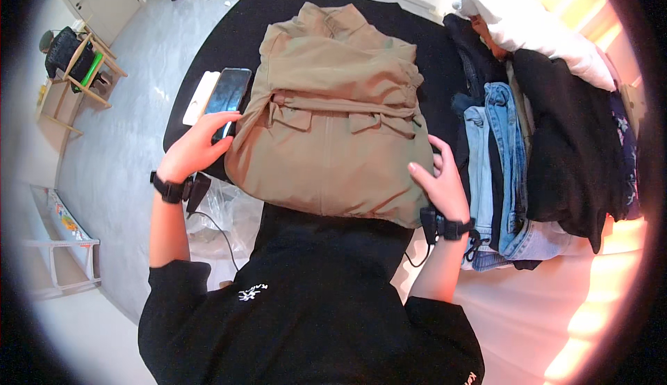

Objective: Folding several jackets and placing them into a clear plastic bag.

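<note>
A khaki-brown jacket [319, 156] with two flap pockets and gathered cuff or hem edges lies folded on a black surface [208, 44] in front of me. At its left edge is my left hand [201, 145], fingers stretched out and apart, beside the fabric and over the lower end of a dark smartphone [233, 89]. My right hand [446, 182] is at the jacket's right edge. Its thumb rests at the cloth and its other fingers, spread from the thumb, lie along the side, partly hidden.
A white flat object [201, 98] lies left of the phone. To the right is a pile with blue jeans [511, 176], a black garment [566, 149] and a white cushion-like item [538, 30]. Clear plastic [222, 211] sits near my left forearm. A wooden chair [87, 69] stands far left.
</note>
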A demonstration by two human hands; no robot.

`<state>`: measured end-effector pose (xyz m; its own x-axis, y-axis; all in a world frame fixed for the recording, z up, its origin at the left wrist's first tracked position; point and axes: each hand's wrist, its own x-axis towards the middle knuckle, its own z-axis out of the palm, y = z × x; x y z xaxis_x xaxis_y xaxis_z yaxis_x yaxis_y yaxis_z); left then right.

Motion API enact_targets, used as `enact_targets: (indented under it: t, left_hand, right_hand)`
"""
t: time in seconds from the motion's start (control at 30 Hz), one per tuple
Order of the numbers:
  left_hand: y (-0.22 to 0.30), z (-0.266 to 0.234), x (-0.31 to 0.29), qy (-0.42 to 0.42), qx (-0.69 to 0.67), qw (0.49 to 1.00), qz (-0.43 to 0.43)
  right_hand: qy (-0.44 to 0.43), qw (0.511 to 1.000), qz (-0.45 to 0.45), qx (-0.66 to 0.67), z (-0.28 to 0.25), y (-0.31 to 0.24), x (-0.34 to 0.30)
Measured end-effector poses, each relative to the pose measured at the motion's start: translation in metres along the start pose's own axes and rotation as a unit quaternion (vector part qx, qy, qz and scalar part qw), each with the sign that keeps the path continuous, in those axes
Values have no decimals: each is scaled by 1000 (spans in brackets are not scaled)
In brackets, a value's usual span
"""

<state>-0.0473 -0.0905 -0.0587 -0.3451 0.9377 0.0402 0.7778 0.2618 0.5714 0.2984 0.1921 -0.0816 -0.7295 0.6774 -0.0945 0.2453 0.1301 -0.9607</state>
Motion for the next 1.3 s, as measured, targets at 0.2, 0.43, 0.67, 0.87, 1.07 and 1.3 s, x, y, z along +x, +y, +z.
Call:
enact_targets:
  t: [0.2, 0.43, 0.67, 0.87, 1.07, 1.3]
  left_hand:
    - [23, 31, -44, 83, 28, 996, 22]
    - [23, 59, -55, 107, 129, 986, -8]
    - [6, 74, -59, 167, 197, 966, 31]
    - [6, 76, -58, 235, 136, 961, 50]
    - [19, 43, -45, 230, 104, 960, 121]
    - [40, -3, -43, 232, -65, 947, 212]
  right_hand:
    - [27, 980, -97, -175, -1, -1, -54]
    - [-109, 968, -62, -217, -13, 1, -74]
    - [-8, 891, -97, -444, -1, 16, -89]
    - [37, 875, -138, -462, 3, 17, -84]
    - [135, 896, -243, -347, -2, 8, -73]
    - [201, 899, -379, -85, -26, -22, -77]
